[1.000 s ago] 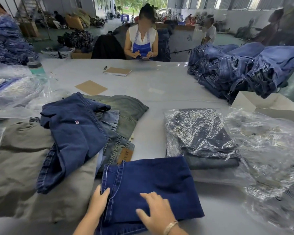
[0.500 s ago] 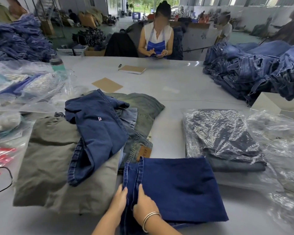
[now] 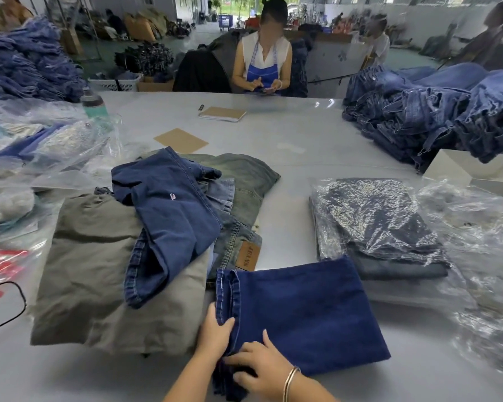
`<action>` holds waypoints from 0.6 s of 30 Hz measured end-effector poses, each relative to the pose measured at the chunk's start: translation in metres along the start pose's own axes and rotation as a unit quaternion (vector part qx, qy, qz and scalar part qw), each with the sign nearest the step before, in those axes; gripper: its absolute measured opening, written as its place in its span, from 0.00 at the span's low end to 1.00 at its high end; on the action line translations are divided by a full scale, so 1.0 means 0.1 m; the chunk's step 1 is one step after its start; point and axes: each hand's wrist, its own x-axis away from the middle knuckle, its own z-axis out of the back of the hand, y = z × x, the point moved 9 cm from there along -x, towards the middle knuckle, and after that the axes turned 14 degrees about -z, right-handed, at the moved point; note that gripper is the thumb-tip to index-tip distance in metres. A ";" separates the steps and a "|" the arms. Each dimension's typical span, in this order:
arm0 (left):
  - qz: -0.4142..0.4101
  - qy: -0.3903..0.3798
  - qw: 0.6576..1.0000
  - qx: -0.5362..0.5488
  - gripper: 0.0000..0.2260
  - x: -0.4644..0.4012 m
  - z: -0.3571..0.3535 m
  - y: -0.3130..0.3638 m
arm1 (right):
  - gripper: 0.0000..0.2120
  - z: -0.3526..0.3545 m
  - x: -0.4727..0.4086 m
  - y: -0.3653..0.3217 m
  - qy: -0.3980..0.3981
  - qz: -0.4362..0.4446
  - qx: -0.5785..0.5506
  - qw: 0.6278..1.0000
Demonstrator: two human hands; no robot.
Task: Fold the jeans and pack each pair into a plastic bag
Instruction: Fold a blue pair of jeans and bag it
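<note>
A folded pair of dark blue jeans (image 3: 305, 311) lies on the table right in front of me. My left hand (image 3: 214, 333) grips its left edge near the hem, thumb on top. My right hand (image 3: 259, 365) presses flat on the near left corner, fingers spread toward the left hand. A bagged pair of dark jeans (image 3: 372, 224) lies to the right, on top of another folded pair. Loose clear plastic bags (image 3: 482, 250) lie at the far right.
Left of the fold sit unfolded garments: grey trousers (image 3: 99, 280), a dark blue pair (image 3: 172, 221) and a washed pair with a leather patch (image 3: 238, 227). Piles of jeans (image 3: 436, 111) stand at the back right, bagged goods (image 3: 41, 146) at the left. A person sits across the table.
My right hand slid from the middle of the folded jeans to the near left corner. My left hand moved onto the left edge. The view shifted left.
</note>
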 end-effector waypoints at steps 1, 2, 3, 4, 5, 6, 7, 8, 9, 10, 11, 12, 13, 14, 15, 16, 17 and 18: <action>0.001 0.013 0.999 -0.032 0.12 0.02 0.03 -0.01 | 0.20 0.17 0.02 0.16 0.051 -0.016 -0.032 0.998; 0.015 0.026 0.998 -0.052 0.14 0.04 0.05 -0.03 | 0.18 0.42 0.08 0.39 0.130 -0.051 -0.058 0.988; 0.036 0.030 0.997 -0.067 0.18 0.06 0.07 -0.08 | 0.17 0.70 0.19 0.67 0.235 -0.093 -0.083 0.964; 0.052 0.027 0.995 -0.076 0.22 0.07 0.07 -0.11 | 0.18 0.97 0.36 0.97 0.338 -0.140 -0.098 0.926; 0.059 0.025 0.995 -0.077 0.25 0.07 0.07 -0.11 | 0.18 1.19 0.55 1.28 0.424 -0.184 -0.108 0.880; 0.057 0.027 0.995 -0.074 0.28 0.06 0.06 -0.09 | 0.17 1.34 0.72 1.61 0.474 -0.232 -0.137 0.838; 0.055 0.028 0.996 -0.072 0.30 0.05 0.05 -0.05 | 0.15 1.43 0.85 1.92 0.491 -0.283 -0.183 0.804; 0.056 0.022 0.995 -0.082 0.34 0.03 0.03 0.00 | 0.13 1.45 0.95 2.19 0.482 -0.330 -0.238 0.776; 0.067 0.011 0.992 -0.103 0.38 0.03 0.02 0.02 | 0.12 1.38 0.98 2.41 0.446 -0.369 -0.316 0.752; 0.083 -0.001 0.989 -0.124 0.42 0.03 0.01 0.05 | 0.13 1.23 0.94 2.57 0.391 -0.393 -0.399 0.731; 0.095 -0.011 0.985 -0.143 0.44 0.03 0.00 0.06 | 0.13 1.05 0.84 2.63 0.316 -0.398 -0.466 0.724; 0.098 -0.020 0.982 -0.161 0.43 0.03 0.00 0.09 | 0.13 0.91 0.74 2.62 0.246 -0.392 -0.505 0.728; 0.093 -0.031 0.980 -0.176 0.40 0.02 -0.01 0.11 | 0.12 0.81 0.68 2.58 0.195 -0.382 -0.525 0.735; 0.089 -0.043 0.979 -0.179 0.38 0.01 -0.04 0.12 | 0.11 0.76 0.64 2.57 0.165 -0.363 -0.547 0.737; 0.085 -0.055 0.981 -0.168 0.35 0.01 -0.07 0.11 | 0.10 0.75 0.63 2.54 0.142 -0.338 -0.576 0.731; 0.078 -0.061 0.986 -0.136 0.31 0.00 -0.10 0.10 | 0.11 0.74 0.63 2.51 0.115 -0.312 -0.608 0.721; 0.070 -0.063 0.992 -0.085 0.28 -0.02 -0.13 0.09 | 0.15 0.74 0.67 2.47 0.084 -0.294 -0.632 0.712; 0.058 -0.061 0.996 -0.025 0.25 -0.04 -0.14 0.07 | 0.20 0.73 0.71 2.45 0.058 -0.283 -0.645 0.708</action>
